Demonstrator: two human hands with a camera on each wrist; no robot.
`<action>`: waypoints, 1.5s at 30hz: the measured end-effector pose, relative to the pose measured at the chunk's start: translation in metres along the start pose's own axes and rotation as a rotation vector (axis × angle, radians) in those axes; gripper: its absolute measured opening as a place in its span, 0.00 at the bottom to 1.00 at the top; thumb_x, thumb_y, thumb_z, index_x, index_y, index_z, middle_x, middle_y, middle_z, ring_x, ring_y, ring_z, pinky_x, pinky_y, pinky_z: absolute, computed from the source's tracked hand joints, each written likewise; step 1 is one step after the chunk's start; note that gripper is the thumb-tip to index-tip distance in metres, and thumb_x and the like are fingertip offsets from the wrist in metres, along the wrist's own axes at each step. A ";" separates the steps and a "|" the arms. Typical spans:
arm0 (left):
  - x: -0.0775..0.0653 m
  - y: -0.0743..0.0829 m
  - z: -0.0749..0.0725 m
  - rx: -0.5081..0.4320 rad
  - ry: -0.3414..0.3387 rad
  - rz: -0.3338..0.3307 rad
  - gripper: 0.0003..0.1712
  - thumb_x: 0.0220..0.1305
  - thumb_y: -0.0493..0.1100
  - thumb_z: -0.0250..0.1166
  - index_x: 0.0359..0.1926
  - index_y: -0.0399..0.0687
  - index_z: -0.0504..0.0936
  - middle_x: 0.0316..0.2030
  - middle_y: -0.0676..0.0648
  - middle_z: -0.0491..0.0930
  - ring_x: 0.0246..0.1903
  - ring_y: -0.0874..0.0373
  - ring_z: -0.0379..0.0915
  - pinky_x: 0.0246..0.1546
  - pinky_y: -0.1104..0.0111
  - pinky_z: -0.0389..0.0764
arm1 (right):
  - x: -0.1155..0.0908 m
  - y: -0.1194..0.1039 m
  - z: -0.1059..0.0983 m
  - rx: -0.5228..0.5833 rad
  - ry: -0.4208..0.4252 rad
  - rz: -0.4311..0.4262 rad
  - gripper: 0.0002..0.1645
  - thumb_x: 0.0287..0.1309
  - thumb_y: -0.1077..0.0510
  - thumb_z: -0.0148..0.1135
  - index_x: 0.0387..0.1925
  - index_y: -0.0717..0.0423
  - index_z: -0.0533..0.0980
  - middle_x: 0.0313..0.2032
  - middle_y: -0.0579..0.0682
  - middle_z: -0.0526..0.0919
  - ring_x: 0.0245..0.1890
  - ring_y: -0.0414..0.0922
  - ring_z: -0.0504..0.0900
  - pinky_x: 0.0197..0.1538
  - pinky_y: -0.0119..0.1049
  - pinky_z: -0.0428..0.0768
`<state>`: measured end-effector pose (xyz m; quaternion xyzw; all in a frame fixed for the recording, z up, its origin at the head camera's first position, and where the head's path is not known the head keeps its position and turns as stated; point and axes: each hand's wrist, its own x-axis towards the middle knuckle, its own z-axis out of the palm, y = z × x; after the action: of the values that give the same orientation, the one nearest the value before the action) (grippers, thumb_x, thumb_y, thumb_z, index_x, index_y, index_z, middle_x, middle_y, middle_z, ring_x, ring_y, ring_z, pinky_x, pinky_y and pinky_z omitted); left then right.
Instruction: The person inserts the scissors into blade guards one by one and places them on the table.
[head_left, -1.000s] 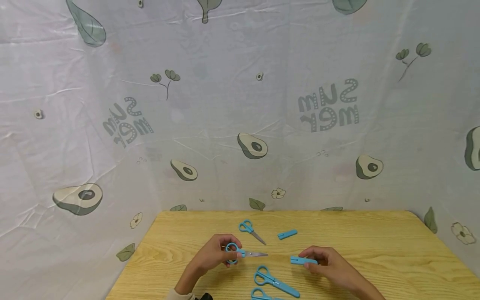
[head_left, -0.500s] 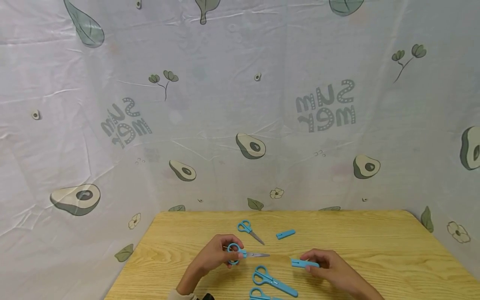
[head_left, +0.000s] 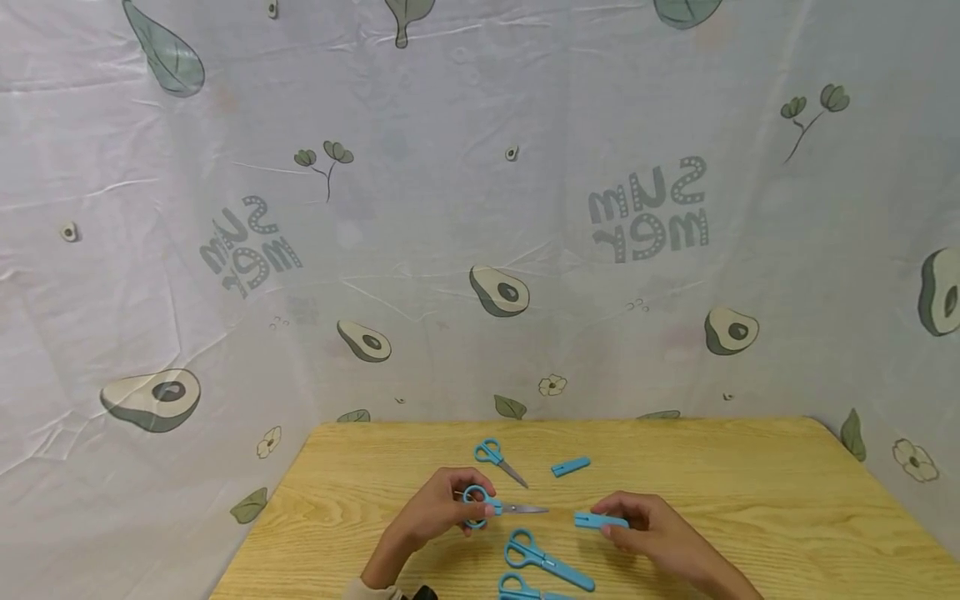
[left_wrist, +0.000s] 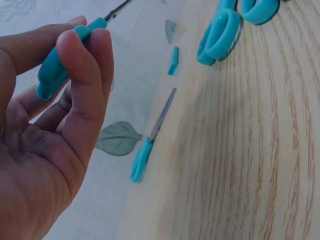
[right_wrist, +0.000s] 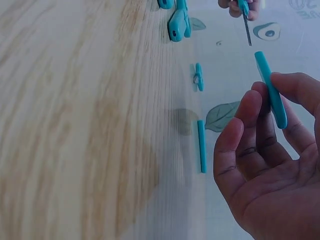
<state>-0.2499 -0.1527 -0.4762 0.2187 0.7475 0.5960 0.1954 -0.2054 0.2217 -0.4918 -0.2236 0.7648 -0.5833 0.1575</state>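
My left hand (head_left: 442, 508) pinches a pair of blue-handled scissors (head_left: 477, 505) by the handles, and its bare metal blades point right. Facing it, my right hand (head_left: 645, 525) holds a blue scissor sheath (head_left: 596, 520) between thumb and fingers, the slotted end toward the blade tips. A small gap separates blades and sheath in the head view; the right wrist view shows the sheath (right_wrist: 271, 90) just short of the blade tip (right_wrist: 249, 40) too. In the left wrist view the fingers wrap the scissor handles (left_wrist: 55, 70).
Unsheathed scissors (head_left: 491, 454) lie behind the hands, beside a loose blue sheath (head_left: 571, 467). Closer in, sheathed scissors (head_left: 551, 562) rest on the wooden table (head_left: 750, 483), with another blue-handled pair (head_left: 517, 587) partly cut off by the frame. A printed curtain (head_left: 420, 250) hangs behind the table.
The left hand has moved slightly right with its scissors, and the right hand slightly left with the sheath. The gap between blade tips and sheath has narrowed.
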 end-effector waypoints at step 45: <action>0.002 0.006 0.005 0.005 -0.034 0.027 0.14 0.72 0.38 0.72 0.53 0.35 0.85 0.34 0.54 0.83 0.31 0.61 0.85 0.27 0.72 0.84 | 0.014 -0.010 0.017 0.005 -0.006 -0.045 0.23 0.79 0.56 0.61 0.63 0.70 0.77 0.48 0.59 0.86 0.35 0.37 0.81 0.38 0.35 0.83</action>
<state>-0.2482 -0.1460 -0.4713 0.2393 0.7424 0.5931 0.1994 -0.2071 0.1978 -0.4861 -0.2422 0.7577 -0.5879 0.1470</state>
